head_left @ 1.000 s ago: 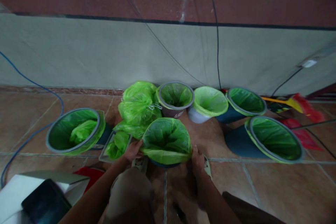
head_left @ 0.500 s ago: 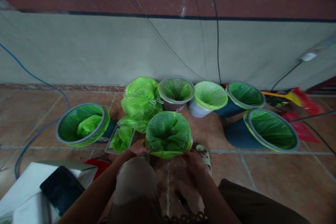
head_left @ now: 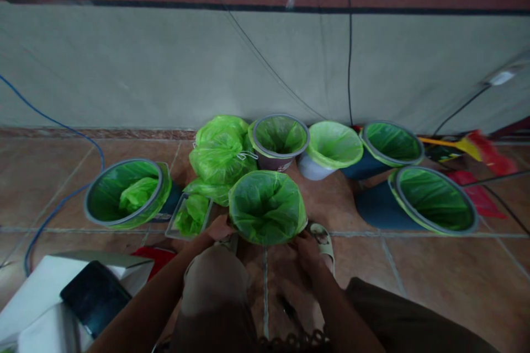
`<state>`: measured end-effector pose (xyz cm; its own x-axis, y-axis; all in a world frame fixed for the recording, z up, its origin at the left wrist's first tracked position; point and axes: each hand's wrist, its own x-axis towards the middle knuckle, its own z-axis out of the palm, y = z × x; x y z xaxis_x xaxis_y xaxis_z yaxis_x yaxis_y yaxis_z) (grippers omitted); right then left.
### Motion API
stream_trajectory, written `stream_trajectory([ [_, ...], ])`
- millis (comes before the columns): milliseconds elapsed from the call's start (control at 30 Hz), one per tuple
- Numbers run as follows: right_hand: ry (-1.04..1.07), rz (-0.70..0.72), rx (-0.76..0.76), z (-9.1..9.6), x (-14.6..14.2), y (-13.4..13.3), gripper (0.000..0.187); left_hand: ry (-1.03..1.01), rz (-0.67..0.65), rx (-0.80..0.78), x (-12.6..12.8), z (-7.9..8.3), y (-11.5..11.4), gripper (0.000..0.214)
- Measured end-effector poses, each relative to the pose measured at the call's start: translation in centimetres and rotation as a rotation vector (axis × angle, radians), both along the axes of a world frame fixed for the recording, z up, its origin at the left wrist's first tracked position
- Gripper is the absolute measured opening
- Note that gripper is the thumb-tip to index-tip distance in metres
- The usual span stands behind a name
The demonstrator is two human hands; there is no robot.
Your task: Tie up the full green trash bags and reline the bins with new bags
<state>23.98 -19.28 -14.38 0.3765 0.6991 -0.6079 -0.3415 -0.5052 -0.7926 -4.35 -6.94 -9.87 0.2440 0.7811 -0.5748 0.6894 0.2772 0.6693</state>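
A green bin liner (head_left: 267,207) lines the round bin between my feet, spread open and turned down over its rim. At its near left side, my left hand (head_left: 219,227) is closed on the liner's edge. My right hand (head_left: 305,245) is closed at the near right side of the same liner, its fingertips partly hidden below the rim. Just left of my left hand, a clear plastic tray (head_left: 171,227) holds a crumpled green bag (head_left: 192,215). Behind the middle bin lies a big bundle of green plastic bags (head_left: 221,149).
Lined bins stand along the wall: a brown one (head_left: 271,162), a white one (head_left: 317,168) and blue ones (head_left: 376,207). Another lined bin (head_left: 89,198) is at left, near a blue cable (head_left: 62,207). A phone (head_left: 95,295) lies on white boxes. Red dustpans (head_left: 482,198) lie far right.
The liner's near edge, stretched straight between my hands before, now curves down around the bin's near rim. My hands stay at its two sides. The view has tilted slightly down.
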Motion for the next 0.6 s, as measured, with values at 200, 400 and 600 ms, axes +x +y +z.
stream_trajectory([
  [200,0.07,-0.185,-0.031,1.1,1.3,0.5,0.036,0.177,0.126,0.19,-1.1,2.8,1.8,0.022],
  [400,0.24,-0.232,0.019,1.4,1.0,1.2,0.033,0.099,-0.378,0.277,4.9,10.3,5.3,0.039],
  [600,0.448,-0.293,0.087,1.8,-0.5,1.6,0.035,0.303,-0.864,0.201,13.9,8.3,1.1,0.036],
])
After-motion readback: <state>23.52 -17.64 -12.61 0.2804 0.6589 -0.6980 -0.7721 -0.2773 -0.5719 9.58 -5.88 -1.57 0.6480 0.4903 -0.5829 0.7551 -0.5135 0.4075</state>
